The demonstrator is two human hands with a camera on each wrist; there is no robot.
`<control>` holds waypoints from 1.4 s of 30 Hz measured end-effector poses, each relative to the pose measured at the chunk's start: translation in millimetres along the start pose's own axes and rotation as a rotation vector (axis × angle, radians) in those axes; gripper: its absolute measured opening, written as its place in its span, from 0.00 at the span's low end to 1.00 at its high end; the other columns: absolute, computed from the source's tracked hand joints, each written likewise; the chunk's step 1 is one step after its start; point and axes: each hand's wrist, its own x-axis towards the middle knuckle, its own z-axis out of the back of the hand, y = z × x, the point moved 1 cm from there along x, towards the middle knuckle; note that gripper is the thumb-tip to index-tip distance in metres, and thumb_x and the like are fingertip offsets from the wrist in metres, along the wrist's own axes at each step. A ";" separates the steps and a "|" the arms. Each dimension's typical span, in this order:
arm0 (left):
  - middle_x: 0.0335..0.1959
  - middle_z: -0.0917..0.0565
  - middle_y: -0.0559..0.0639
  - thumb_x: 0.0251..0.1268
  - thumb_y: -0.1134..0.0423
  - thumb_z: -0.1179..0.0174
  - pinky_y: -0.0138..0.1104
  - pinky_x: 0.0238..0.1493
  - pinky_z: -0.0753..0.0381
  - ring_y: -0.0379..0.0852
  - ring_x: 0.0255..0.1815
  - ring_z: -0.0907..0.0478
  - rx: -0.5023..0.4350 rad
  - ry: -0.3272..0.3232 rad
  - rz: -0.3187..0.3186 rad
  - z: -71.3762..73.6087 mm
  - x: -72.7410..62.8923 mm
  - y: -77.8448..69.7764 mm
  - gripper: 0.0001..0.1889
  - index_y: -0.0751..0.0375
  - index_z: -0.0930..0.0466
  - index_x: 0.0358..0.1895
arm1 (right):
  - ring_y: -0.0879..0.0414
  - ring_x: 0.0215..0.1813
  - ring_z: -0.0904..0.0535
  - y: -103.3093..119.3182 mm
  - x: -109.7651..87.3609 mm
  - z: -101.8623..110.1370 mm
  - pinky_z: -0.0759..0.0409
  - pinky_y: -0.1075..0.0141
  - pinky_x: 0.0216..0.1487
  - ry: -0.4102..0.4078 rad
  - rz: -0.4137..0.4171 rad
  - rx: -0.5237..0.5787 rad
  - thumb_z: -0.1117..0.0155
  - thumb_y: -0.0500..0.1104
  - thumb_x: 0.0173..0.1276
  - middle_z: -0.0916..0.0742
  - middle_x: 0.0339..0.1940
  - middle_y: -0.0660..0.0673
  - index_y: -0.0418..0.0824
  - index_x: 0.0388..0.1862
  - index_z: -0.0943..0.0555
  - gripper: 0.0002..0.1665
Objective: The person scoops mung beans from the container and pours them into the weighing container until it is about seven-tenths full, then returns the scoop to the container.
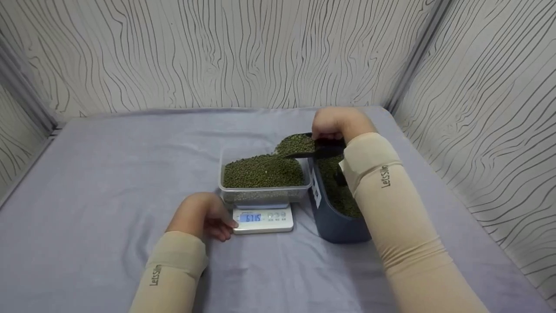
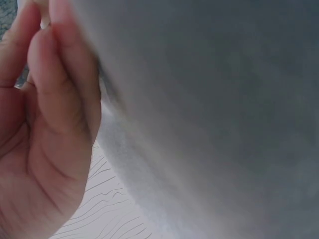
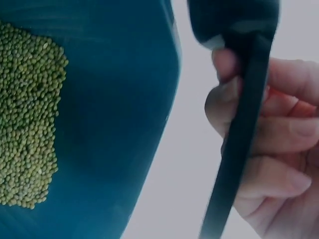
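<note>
A clear plastic box (image 1: pixel 249 194) heaped with small green beans (image 1: pixel 263 171) stands on a white kitchen scale (image 1: pixel 265 226), whose display is lit. My left hand (image 1: pixel 213 217) is at the scale's left front corner, thumb at its edge and fingers loosely bent beside it. With my right hand (image 1: pixel 339 121) I grip the handle of a black scoop (image 3: pixel 244 109) between thumb and fingers. The scoop is over the right back corner of the box, with beans heaped at it. Below my right wrist stands a dark blue bin (image 1: pixel 332 224) of the same beans.
The bin is close against the right side of the box and carries a white label (image 1: pixel 316 189). A pale lilac cloth (image 1: pixel 130 152) covers the table. Wood-grain patterned panels (image 1: pixel 217 52) rise behind and at both sides.
</note>
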 end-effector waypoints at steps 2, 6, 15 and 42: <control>0.22 0.18 0.52 0.57 0.64 0.37 0.27 0.33 0.19 0.39 0.20 0.21 0.003 0.005 0.001 0.2 -0.3 -0.4 0.07 0.67 0.20 0.29 | 0.60 0.14 0.39 7.6 -0.2 -2.0 0.39 0.71 0.14 -0.026 0.021 -0.078 0.48 0.34 0.56 0.33 0.11 0.51 0.45 0.10 0.38 0.19; 0.22 0.18 0.52 0.57 0.65 0.38 0.28 0.34 0.19 0.39 0.20 0.21 0.003 0.011 0.002 0.4 -1.1 -1.3 0.07 0.67 0.20 0.28 | 0.56 0.20 0.35 25.4 -1.6 -6.8 0.36 0.69 0.17 -0.084 0.059 -0.275 0.49 0.32 0.51 0.28 0.18 0.47 0.44 0.12 0.36 0.14; 0.21 0.19 0.51 0.59 0.63 0.39 0.27 0.31 0.19 0.39 0.20 0.22 0.019 0.021 0.005 0.1 -1.0 -1.8 0.09 0.66 0.20 0.26 | 0.50 0.32 0.28 60.7 -8.6 -21.1 0.26 0.58 0.35 -0.214 0.024 -0.504 0.51 0.39 0.62 0.19 0.33 0.44 0.43 0.20 0.28 0.10; 0.22 0.19 0.51 0.60 0.63 0.40 0.26 0.31 0.20 0.39 0.20 0.22 0.040 0.033 -0.005 1.4 -0.7 -1.6 0.09 0.66 0.21 0.26 | 0.51 0.36 0.23 84.5 -22.2 -33.5 0.21 0.56 0.38 -0.433 0.070 -0.685 0.45 0.44 0.63 0.18 0.35 0.47 0.43 0.35 0.22 0.07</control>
